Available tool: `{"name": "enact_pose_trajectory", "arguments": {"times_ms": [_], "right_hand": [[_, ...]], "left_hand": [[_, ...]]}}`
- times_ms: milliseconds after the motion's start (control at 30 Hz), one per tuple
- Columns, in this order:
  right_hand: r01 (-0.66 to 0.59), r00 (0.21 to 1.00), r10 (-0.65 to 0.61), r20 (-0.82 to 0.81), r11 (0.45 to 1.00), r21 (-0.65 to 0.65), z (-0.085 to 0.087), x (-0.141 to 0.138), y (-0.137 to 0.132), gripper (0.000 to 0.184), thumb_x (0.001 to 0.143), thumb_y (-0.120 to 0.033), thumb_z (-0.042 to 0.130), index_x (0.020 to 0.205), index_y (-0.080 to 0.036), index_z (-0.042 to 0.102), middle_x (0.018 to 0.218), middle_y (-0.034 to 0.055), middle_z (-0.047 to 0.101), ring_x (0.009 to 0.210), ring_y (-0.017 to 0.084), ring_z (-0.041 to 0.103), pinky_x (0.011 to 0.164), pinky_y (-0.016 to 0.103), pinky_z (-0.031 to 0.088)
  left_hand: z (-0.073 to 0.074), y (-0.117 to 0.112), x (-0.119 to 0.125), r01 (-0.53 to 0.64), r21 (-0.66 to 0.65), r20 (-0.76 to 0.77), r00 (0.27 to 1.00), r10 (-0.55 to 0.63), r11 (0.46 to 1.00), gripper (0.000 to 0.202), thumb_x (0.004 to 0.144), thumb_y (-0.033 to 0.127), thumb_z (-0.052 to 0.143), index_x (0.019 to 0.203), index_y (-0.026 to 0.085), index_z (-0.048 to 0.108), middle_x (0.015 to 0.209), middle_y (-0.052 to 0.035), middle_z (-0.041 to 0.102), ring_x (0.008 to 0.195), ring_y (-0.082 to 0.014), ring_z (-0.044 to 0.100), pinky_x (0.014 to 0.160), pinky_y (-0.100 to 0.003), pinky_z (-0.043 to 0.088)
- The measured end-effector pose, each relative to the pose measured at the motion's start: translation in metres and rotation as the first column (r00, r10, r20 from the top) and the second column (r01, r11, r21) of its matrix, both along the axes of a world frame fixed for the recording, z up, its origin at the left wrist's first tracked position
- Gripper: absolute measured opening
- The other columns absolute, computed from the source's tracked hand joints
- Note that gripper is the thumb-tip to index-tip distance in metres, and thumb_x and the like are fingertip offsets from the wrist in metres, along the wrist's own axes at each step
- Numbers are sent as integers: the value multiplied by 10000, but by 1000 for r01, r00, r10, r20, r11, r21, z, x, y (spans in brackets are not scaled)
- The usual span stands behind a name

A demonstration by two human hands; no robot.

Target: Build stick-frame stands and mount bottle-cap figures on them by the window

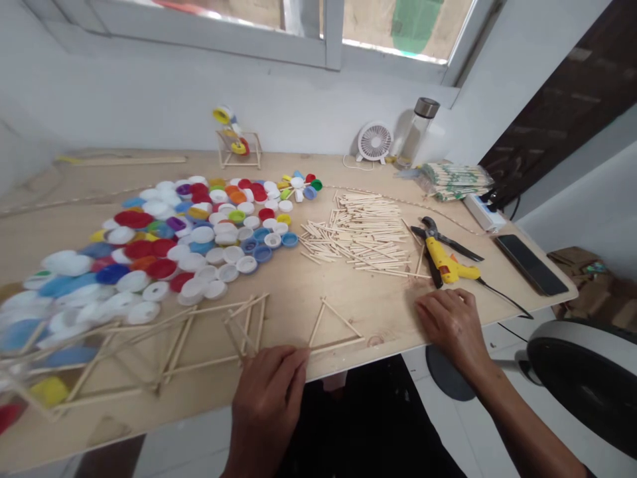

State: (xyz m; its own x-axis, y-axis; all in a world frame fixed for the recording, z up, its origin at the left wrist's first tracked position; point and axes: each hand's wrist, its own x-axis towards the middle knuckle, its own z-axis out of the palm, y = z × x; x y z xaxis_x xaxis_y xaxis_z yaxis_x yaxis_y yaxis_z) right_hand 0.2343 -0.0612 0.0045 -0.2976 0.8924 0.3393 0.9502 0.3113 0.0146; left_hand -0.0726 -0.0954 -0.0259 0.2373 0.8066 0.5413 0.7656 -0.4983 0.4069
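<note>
As I look down through the head view, the left hand (269,388) rests about midway along the near edge of the pale wooden table (381,299), its fingers bent together and their tips at the left corner of a flat triangle of three pale wooden sticks (343,317). I cannot tell whether they grip that corner or only rest against it, since the thumb is hidden from me. The triangle lies near the same edge, between the hands. The right hand (455,326), its fingers loosely curled downward, sits farther right at the near edge; its palm is out of my sight, so I cannot say whether it holds anything. Just beyond it lies a yellow glue gun with a black cord (448,265), close against a dark metal hand tool (462,248). Toward the right corner I see a black, rectangular phone (531,264). Left of the left hand, a long lattice frame of pale wooden sticks (180,344) runs along the near edge, and behind it spreads a broad heap of round plastic caps in white, red, blue and yellow (202,235). A heap of loose pale wooden sticks (365,232) lies right of the caps. By the far edge stands a small, round white fan (375,141).
</note>
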Motion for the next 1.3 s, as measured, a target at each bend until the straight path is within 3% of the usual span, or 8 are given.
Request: {"name": "enact_pose_trajectory", "arguments": {"times_ms": [267,400,633,733,967,1133,1300], "right_hand": [[54,990,-48,133,998,-38,4,7,3,256,910,-189,430,706,-180,585,669,28,592,669,172,539,761,331,277],[42,984,-14,179,988,-151,12,26,-22,245,906,-222,419,708,-192,561,650,19,592,613,171,529,723,325,285],[101,990,-64,127,945,-310,14,44,-64,321,924,-258,365,688,-209,577,604,-2,609,560,154,559,696,322,322],[120,992,-106,69,963,-241,19,50,-56,271,921,-317,417,772,-210,617,674,6,648,594,152,588,693,309,352],[198,975,-208,83,974,112,20,71,-5,242,894,-335,466,915,-172,645,874,82,693,792,226,616,704,323,373],[223,956,-243,165,966,131,8,75,12,257,887,-327,464,904,-178,673,831,79,702,735,224,592,659,322,319],[283,956,-290,39,951,122,-9,70,13,302,886,-375,471,804,-185,690,813,79,705,718,205,593,625,295,306]], "left_hand": [[-1,0,1,-18,2,11,1000,18,1000,122,836,100,543,913,165,611,832,-42,605,787,-156,569,743,-308,450],[0,0,2,-27,18,13,1000,27,999,113,844,107,535,906,165,609,822,-41,606,779,-154,570,735,-304,449],[3,2,5,-31,54,28,999,29,998,107,860,136,514,874,168,615,798,-41,616,751,-153,575,719,-299,450],[3,2,4,-21,51,23,1000,19,999,102,853,131,523,870,160,620,797,-44,613,751,-157,578,724,-301,447],[-3,1,2,-20,40,5,1000,20,999,111,836,104,544,905,149,619,826,-51,603,777,-161,573,751,-312,444],[-4,-1,1,-26,33,7,1000,26,999,121,830,99,549,913,155,618,824,-44,605,770,-158,577,744,-309,447],[-5,-1,1,-31,27,2,1000,31,999,122,832,104,552,922,151,620,831,-48,601,773,-158,573,759,-318,446]]}}
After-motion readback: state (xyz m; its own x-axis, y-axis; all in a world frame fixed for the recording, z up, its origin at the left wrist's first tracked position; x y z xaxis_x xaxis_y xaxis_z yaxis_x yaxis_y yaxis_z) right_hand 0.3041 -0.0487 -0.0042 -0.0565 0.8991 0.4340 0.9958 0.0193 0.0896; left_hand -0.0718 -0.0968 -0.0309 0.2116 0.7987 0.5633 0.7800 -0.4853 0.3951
